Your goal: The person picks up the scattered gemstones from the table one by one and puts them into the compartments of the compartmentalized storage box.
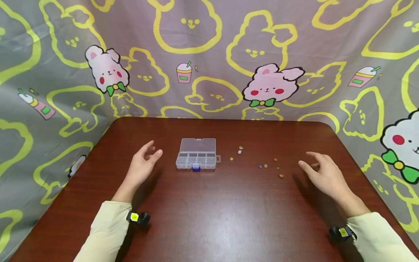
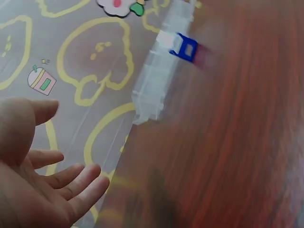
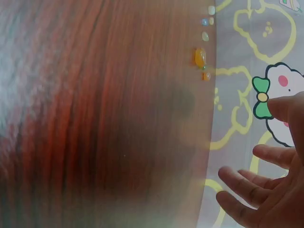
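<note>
A clear plastic compartment box (image 1: 196, 165) stands on the table with its lid (image 1: 198, 145) raised at the back and a blue latch (image 1: 196, 169) in front. My left hand (image 1: 142, 165) hovers left of the box, fingers relaxed and holding nothing. In the left wrist view the box (image 2: 159, 71) lies beyond that hand (image 2: 52, 175). To the right of the box, several small bead-like stones are scattered, among them an orange one (image 1: 281, 175), a blue one (image 1: 260, 166) and a white one (image 1: 239, 152). My right hand (image 1: 327, 176) is held to their right, fingers loosely bent with nothing between them.
The dark reddish-brown table (image 1: 222, 211) has rounded far corners. A cloth backdrop (image 1: 216, 43) with cartoon bunnies surrounds its back and sides. A dark wrist device (image 1: 139, 218) is strapped at the left sleeve, another (image 1: 342, 233) at the right.
</note>
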Tool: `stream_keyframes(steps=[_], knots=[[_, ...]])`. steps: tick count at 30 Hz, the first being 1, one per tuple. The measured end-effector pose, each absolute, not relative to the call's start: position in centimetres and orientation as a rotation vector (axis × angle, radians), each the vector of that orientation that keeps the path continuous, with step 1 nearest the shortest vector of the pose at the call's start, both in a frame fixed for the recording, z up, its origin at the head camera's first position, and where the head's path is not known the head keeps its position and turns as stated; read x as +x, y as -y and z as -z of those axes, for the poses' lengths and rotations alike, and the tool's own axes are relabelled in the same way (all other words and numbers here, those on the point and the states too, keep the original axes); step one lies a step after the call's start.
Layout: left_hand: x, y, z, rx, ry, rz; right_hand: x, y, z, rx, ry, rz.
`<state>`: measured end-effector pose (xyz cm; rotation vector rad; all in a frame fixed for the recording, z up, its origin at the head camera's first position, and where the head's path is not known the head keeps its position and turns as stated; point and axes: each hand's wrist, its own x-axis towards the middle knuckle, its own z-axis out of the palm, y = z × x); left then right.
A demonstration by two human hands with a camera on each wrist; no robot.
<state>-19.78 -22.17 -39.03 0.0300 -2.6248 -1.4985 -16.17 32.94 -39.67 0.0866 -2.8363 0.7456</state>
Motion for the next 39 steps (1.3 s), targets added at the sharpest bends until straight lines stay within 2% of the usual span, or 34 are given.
stream_keyframes(steps=[8,23,39], knots=[[-20.2,21.6,39.1,0.147,2.561,1.853,-16.3,-32.8,40.0,0.095,2.749,-0.869],[-21.8,19.2,40.3,0.169,2.454,2.041,-16.2,-30.9,40.9,0.056,2.721,-1.375],[-22.9,17.9,41.5,0.103,2.461,2.079,-16.6,-30.2,41.6,0.038,2.881,-1.366]])
